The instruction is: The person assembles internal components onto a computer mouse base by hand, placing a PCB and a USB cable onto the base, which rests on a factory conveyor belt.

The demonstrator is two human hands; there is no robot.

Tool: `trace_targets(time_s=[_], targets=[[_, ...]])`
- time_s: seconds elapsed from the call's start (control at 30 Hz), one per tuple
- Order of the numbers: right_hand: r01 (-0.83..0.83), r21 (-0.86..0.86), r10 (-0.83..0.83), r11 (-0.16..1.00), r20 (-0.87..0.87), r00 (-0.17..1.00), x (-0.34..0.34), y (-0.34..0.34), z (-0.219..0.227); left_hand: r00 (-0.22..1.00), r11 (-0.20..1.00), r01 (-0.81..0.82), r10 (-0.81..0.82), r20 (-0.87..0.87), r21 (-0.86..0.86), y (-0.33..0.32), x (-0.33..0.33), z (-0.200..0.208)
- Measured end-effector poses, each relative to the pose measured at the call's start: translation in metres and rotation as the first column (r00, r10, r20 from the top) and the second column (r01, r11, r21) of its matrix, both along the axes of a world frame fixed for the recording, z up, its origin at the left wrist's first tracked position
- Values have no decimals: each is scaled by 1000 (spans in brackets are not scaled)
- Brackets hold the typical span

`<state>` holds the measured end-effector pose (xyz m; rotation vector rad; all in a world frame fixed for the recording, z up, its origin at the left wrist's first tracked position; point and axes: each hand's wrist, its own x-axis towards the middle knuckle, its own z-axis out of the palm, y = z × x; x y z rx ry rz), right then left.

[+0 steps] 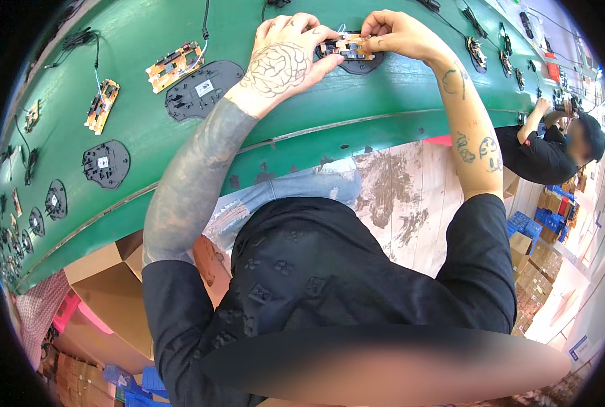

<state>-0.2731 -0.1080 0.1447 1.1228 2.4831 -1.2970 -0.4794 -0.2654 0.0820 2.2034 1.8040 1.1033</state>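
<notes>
Between my hands, an orange-brown circuit board [351, 47] with dark parts lies over a black plastic base [362, 66], whose rounded edge shows below it. My left hand [285, 54] grips the board's left end between thumb and fingers. At the other end, my right hand [401, 37] is closed in a pinch on the board. Whether the board is fully seated in the base cannot be made out. Left of my left hand, a second circuit board [175, 66] with a cable rests partly against another black base [204, 89].
The green workbench [248, 152] carries more boards and bases, including a circuit board [102, 106] and a black base [106, 164] at left. Smaller assemblies [477, 54] with cables lie at right. Another person [547, 152] works farther right. An open cardboard box [116, 298] stands below the bench's edge.
</notes>
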Motion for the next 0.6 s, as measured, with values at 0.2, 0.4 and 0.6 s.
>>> trace_targets(time_s=[0.2, 0.4, 0.6], targets=[[38, -41, -32, 998, 148, 988, -22, -5, 29, 1000, 1000, 4, -4, -9, 15, -1, -1, -1], [-21, -120, 25, 993, 38, 999, -25, -12, 27, 998, 1000, -18, 19, -53, 16, -3, -7, -1], [93, 309, -50, 946, -145, 988, 7, -43, 6, 998, 994, 35, -39, 42, 103, -6, -22, 11]])
